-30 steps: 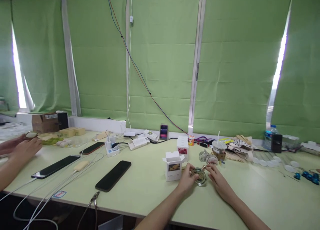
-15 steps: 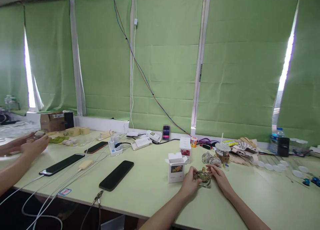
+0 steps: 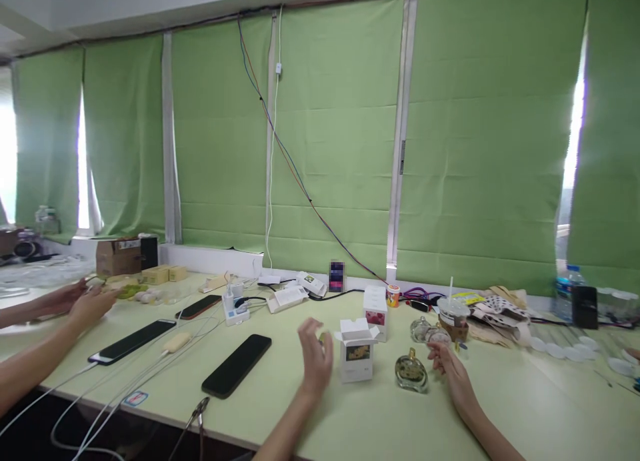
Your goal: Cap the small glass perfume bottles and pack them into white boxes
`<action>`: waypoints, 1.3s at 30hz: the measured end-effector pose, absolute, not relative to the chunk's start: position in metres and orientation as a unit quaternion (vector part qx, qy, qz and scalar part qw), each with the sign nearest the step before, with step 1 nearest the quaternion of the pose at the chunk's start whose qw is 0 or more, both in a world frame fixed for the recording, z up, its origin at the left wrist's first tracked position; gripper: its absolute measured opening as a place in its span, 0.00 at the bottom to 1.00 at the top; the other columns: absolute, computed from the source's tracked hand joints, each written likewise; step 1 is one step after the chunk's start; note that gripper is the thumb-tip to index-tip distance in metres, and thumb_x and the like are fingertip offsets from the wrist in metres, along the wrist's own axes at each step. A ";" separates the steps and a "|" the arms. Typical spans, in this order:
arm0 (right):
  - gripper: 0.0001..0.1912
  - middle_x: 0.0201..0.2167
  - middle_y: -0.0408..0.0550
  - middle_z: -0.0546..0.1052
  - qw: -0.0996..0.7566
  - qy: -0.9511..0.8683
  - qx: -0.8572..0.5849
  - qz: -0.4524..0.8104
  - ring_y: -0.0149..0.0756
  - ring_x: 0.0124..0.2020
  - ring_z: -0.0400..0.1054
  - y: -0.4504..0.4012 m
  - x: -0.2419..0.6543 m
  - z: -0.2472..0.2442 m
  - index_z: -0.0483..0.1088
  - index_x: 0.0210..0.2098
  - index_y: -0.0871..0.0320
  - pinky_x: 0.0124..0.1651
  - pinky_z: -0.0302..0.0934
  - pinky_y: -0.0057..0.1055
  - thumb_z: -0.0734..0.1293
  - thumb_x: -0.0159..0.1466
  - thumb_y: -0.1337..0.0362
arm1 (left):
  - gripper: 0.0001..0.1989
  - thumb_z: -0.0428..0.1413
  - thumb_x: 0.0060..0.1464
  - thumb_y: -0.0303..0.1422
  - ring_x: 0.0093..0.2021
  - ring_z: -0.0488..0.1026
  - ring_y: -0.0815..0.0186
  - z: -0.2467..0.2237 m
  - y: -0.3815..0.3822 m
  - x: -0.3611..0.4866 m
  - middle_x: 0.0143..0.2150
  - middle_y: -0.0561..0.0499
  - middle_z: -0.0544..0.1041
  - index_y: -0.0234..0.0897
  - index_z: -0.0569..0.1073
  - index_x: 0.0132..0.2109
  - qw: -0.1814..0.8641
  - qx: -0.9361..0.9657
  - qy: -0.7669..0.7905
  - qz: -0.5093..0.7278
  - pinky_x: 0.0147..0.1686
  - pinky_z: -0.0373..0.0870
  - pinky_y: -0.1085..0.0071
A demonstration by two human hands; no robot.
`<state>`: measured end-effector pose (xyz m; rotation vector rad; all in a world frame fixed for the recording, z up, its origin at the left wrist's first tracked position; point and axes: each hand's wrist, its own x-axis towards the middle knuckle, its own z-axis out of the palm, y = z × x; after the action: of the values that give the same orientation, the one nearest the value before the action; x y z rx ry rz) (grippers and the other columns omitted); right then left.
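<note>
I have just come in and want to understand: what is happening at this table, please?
The person's left hand is raised beside an open, upright white cardboard box; whether it holds anything I cannot tell. The right hand is close to a round glass bottle with a gold-coloured top, which rests on the pale yellow-green table, untouched by either hand. Towards the left edge of the picture, a co-worker's hands are close together; what they handle is too small to make out.

Bare left hand (image 3: 316, 364), bare right hand (image 3: 456, 375), slim bare forearms (image 3: 286, 421), apparently slender fingers (image 3: 442, 353)
</note>
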<state>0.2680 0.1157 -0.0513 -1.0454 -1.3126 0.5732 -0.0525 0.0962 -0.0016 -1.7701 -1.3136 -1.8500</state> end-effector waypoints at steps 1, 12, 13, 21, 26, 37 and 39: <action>0.28 0.26 0.45 0.72 0.637 -0.569 -0.456 0.250 0.34 0.25 0.64 0.115 0.267 -0.051 0.71 0.39 0.57 0.28 0.61 0.30 0.54 0.61 0.41 | 0.11 0.45 0.55 0.27 0.52 0.62 0.55 0.007 0.106 -0.066 0.48 0.42 0.62 0.38 0.59 0.47 0.106 -0.583 -0.536 -0.601 0.50 0.60 0.57; 0.23 0.26 0.44 0.71 0.654 -0.582 -0.451 0.173 0.33 0.22 0.63 0.095 0.262 -0.031 0.68 0.42 0.56 0.30 0.62 0.32 0.54 0.64 0.45 | 0.07 0.47 0.54 0.25 0.43 0.71 0.59 0.033 0.135 -0.104 0.40 0.47 0.73 0.37 0.68 0.38 -0.031 -0.628 -0.640 -0.442 0.43 0.65 0.65; 0.22 0.26 0.44 0.71 0.657 -0.588 -0.446 0.155 0.34 0.23 0.63 0.089 0.259 -0.028 0.68 0.42 0.56 0.31 0.62 0.32 0.55 0.63 0.46 | 0.09 0.45 0.57 0.29 0.44 0.70 0.61 0.042 0.124 -0.098 0.42 0.47 0.72 0.38 0.67 0.43 -0.025 -0.617 -0.626 -0.475 0.45 0.65 0.66; 0.21 0.40 0.49 0.73 0.654 -0.651 -0.351 0.158 0.40 0.38 0.69 0.039 0.209 0.020 0.66 0.52 0.50 0.40 0.66 0.34 0.59 0.63 0.51 | 0.20 0.61 0.46 0.39 0.35 0.73 0.62 0.069 0.032 0.049 0.35 0.50 0.74 0.42 0.63 0.44 -0.448 -0.569 -0.285 -0.628 0.36 0.69 0.68; 0.17 0.42 0.49 0.77 0.598 -0.684 -0.355 0.220 0.46 0.46 0.69 0.044 0.219 0.035 0.75 0.40 0.50 0.47 0.66 0.37 0.61 0.61 0.49 | 0.21 0.63 0.41 0.43 0.31 0.71 0.67 0.042 0.050 0.100 0.37 0.51 0.70 0.40 0.61 0.37 -0.520 -0.527 -0.288 -0.608 0.33 0.66 0.71; 0.22 0.29 0.49 0.79 0.629 -0.621 -0.403 0.236 0.37 0.27 0.69 0.093 0.240 0.012 0.75 0.36 0.57 0.28 0.65 0.31 0.65 0.55 0.45 | 0.31 0.56 0.39 0.21 0.56 0.60 0.55 -0.022 0.081 0.080 0.55 0.43 0.65 0.38 0.61 0.53 -0.332 -0.701 -0.404 -0.484 0.56 0.53 0.63; 0.21 0.31 0.50 0.79 0.620 -0.636 -0.398 0.231 0.40 0.31 0.71 0.098 0.236 0.009 0.75 0.36 0.56 0.33 0.67 0.32 0.65 0.56 0.45 | 0.33 0.54 0.39 0.19 0.51 0.64 0.57 -0.029 0.090 0.080 0.49 0.45 0.69 0.38 0.58 0.55 -0.359 -0.688 -0.425 -0.466 0.52 0.57 0.64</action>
<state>0.2357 0.0976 0.0086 -0.9144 -1.4629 0.5301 0.0803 0.0901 -0.0292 -2.8586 -1.7649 -1.9336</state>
